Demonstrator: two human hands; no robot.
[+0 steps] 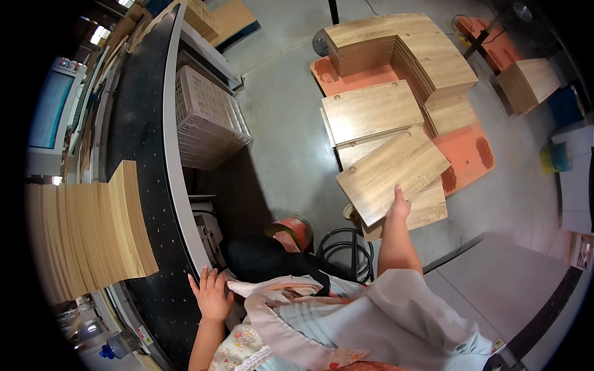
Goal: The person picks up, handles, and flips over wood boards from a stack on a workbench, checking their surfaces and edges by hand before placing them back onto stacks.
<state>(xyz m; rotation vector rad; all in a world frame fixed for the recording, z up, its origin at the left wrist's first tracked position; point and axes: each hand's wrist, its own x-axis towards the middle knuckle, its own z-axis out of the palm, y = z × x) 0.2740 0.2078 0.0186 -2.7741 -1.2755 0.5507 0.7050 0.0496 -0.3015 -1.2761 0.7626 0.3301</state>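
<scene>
My right hand (399,205) grips the near edge of a light wood-grain panel (393,173), thumb on top and fingers hidden underneath. That panel lies at an angle over other wood-grain panels, with one panel (427,210) showing below it and another panel (374,112) just beyond. My left hand (212,294) lies on the grey edge of the black table (148,123), fingers spread and holding nothing. Farther left, a row of thin boards (93,232) stands upright, packed together on the table.
Tall panel stacks (427,46) stand on an orange pallet (473,151). A white plastic crate (207,117) sits under the table's edge. On the floor near me are a round orange tin (294,230) and a coiled black hose (346,247). A screen (52,105) is at far left.
</scene>
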